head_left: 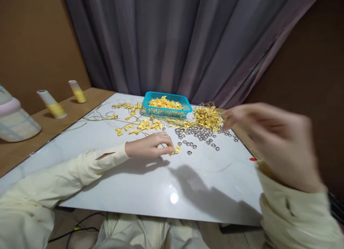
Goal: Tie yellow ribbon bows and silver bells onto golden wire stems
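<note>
My left hand (150,145) rests low over the white tabletop, thumb and fingertips pinched on a small yellow ribbon bow (177,149). Just right of it lie loose silver heart-shaped beads (200,133), several spread singly toward the front. My right hand (276,141) is raised above the table's right side and blurred by motion. Its fingertips are pressed together; what they hold, if anything, cannot be made out. Behind the beads is a heap of yellow bows on gold cords (208,116). More yellow bows (145,125) lie beyond my left hand.
A turquoise plastic basket (188,107) holding yellow bows stands at the back. Two cones of yellow thread (55,105) and a pastel checked container (17,121) stand on the wooden surface at left. A grey curtain (166,44) hangs behind the table.
</note>
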### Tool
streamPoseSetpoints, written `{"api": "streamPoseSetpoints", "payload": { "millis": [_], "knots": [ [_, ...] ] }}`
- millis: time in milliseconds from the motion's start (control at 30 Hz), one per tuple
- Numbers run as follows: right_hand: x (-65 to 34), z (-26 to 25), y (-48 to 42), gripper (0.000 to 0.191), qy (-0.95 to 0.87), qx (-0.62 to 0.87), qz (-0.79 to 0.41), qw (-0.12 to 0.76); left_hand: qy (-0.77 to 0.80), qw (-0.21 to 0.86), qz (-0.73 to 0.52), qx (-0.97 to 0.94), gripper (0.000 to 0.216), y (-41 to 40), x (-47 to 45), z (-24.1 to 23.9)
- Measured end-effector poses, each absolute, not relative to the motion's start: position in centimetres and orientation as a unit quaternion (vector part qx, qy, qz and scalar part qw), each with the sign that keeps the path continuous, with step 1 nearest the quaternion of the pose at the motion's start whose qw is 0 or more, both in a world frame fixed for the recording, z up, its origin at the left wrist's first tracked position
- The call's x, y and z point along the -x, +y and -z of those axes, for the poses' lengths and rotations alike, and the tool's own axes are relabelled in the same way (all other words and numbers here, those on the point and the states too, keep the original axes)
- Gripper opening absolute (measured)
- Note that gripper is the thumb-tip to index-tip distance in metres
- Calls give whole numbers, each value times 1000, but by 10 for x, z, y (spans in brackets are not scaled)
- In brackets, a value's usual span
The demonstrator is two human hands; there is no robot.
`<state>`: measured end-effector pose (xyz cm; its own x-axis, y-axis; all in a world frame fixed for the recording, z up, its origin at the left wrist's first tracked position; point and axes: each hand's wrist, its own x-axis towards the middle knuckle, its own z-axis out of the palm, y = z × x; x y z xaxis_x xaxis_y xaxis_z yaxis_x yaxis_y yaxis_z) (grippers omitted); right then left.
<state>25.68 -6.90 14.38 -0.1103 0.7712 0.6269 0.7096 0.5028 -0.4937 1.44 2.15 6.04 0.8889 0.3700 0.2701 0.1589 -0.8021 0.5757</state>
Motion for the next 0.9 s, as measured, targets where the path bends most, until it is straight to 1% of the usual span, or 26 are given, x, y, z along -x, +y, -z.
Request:
{"api": "streamPoseSetpoints", "payload": {
  "millis": [67,100,167,233,300,367,500,700,900],
  "knots": [
    [-241,-120,-56,35,-771,491,-236,330,130,283,-181,-933,25,15,-14,-66],
    [-235,-108,-51,32,-759,474,-345,282,129,284,-176,-934,25,13,-13,-68],
    [-225,-87,-44,37,-708,450,-480,258,136,288,-166,-933,25,11,-12,-70],
    [-220,-73,-42,42,-664,439,-556,241,145,286,-159,-934,24,10,-11,-69],
    [-218,-68,-44,42,-632,446,-588,236,151,281,-157,-935,24,10,-11,-68],
    [-217,-67,-47,40,-614,460,-595,239,155,278,-154,-935,24,10,-11,-66],
    [-216,-67,-48,36,-613,461,-593,245,162,294,-138,-932,25,9,-13,-63],
    [-219,-64,-45,36,-617,449,-594,255,207,364,-117,-900,33,14,-11,-63],
    [-219,-65,-45,36,-620,455,-587,254,209,370,-114,-898,31,13,-12,-62]
  ]
}}
